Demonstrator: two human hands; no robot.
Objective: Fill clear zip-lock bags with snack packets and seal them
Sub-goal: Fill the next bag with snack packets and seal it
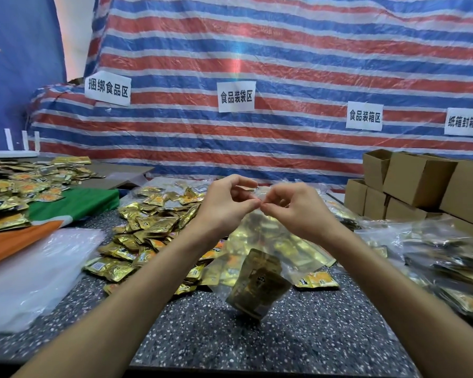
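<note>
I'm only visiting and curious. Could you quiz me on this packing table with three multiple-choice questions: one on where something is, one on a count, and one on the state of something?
1. Where do the cardboard boxes stand?
A. at the right of the table
B. at its left edge
C. at its near edge

2. How many white paper signs hang on the striped tarp?
A. two
B. four
C. six

3. How is the clear bag right now?
A. lying flat and empty
B. hanging with packets inside
C. packed in a box

Answers:
1 A: the boxes are stacked at the right side.
2 B: four signs show along the tarp.
3 B: the left hand and right hand pinch its top edge, and it hangs below them.
</note>
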